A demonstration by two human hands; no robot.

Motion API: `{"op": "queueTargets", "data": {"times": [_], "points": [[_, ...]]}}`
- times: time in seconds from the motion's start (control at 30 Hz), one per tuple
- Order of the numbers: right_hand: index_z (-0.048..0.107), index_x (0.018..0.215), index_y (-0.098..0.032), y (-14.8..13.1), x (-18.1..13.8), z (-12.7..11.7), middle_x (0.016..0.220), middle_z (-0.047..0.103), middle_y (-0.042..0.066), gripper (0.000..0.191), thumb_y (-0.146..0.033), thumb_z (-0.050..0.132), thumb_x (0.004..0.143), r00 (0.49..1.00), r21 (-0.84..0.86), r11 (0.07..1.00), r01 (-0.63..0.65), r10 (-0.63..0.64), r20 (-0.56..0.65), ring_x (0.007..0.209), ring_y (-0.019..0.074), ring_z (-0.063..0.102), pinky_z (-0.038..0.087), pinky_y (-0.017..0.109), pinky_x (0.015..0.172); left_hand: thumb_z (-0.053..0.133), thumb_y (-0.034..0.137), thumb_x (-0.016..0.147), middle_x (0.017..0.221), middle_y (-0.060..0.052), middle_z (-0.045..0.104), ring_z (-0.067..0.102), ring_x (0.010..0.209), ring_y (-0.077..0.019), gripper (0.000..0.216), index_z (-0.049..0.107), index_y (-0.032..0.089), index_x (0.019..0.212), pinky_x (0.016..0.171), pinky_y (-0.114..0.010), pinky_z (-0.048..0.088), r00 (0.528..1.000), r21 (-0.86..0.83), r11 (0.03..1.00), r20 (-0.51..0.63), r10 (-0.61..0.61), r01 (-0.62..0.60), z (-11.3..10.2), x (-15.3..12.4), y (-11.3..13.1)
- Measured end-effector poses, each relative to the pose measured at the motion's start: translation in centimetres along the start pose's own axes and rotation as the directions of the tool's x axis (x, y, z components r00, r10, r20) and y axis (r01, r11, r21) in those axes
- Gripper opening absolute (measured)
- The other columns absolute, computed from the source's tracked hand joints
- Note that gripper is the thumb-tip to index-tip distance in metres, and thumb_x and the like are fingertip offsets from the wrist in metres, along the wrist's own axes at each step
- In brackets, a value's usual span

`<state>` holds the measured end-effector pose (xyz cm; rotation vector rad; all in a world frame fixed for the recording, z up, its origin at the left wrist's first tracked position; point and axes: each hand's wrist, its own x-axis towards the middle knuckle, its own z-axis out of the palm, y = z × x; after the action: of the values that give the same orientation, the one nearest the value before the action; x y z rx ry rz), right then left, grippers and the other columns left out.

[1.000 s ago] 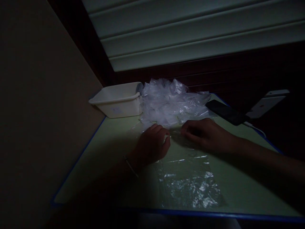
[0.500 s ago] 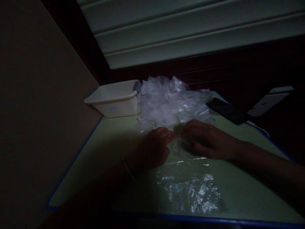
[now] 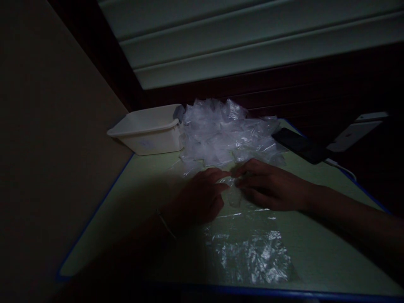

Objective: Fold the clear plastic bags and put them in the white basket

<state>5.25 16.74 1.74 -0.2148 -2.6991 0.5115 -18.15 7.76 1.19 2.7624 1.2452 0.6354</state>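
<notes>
A clear plastic bag lies flat on the pale green table, its near part creased and shiny. My left hand is at the far end of the bag, thumb and fingers closed on the film. Coming in from the right, my right hand has its bent fingers on the same end, closed on the plastic. The fingertips of both hands nearly meet there. Dim light blurs exactly how the film sits between the fingers. Just beyond the hands is a heap of crumpled clear plastic bags.
A white plastic bin stands at the back left, beside the heap. A dark phone rests at the back right near a white cable and a white device. The table has a blue edge; a wall rises on the left.
The right hand's fingertips have shifted slightly left, closer to the left hand. The left index finger reaches a little further over the film. The view has shifted slightly.
</notes>
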Motion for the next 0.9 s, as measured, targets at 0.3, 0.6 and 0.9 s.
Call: {"op": "queueTargets", "data": {"times": [0.3, 0.6, 0.9], "points": [[0.065, 0.114, -0.015, 0.13, 0.09, 0.09, 0.112, 0.065, 0.012, 0.031, -0.017, 0.054, 0.085, 0.999, 0.037, 0.999, 0.017, -0.019, 0.033, 0.107, 0.0236, 0.056, 0.044, 0.042, 0.094, 0.047, 0.010, 0.083, 0.127, -0.010, 0.060, 0.047, 0.124, -0.0266, 0.040, 0.055, 0.016, 0.122, 0.101, -0.049, 0.044, 0.996, -0.003, 1.000, 0.080, 0.027, -0.027, -0.29, 0.03, -0.09], [0.051, 0.132, -0.015, -0.04, -0.12, -0.21, 0.115, 0.061, 0.014, 0.048, -0.020, 0.055, 0.085, 0.995, 0.070, 0.993, -0.093, 0.092, 0.027, 0.109, 0.0249, 0.055, 0.045, 0.042, 0.094, 0.046, 0.010, 0.083, 0.130, -0.017, 0.054, 0.048, 0.125, -0.0268, 0.052, 0.040, 0.013, 0.135, 0.102, -0.050, 0.045, 0.999, -0.012, 0.999, 0.023, -0.043, 0.043, -0.39, -0.18, 0.31], [0.058, 0.124, -0.017, 0.14, -0.15, -0.50, 0.109, 0.064, 0.012, 0.038, -0.023, 0.053, 0.087, 0.994, 0.006, 0.994, -0.110, 0.110, 0.007, 0.104, 0.0261, 0.057, 0.047, 0.043, 0.090, 0.046, 0.012, 0.084, 0.130, -0.015, 0.054, 0.050, 0.123, -0.0253, 0.045, 0.044, 0.015, 0.129, 0.103, -0.048, 0.045, 0.998, -0.044, 0.997, -0.002, -0.062, 0.062, -0.08, -0.39, -0.10]]}}
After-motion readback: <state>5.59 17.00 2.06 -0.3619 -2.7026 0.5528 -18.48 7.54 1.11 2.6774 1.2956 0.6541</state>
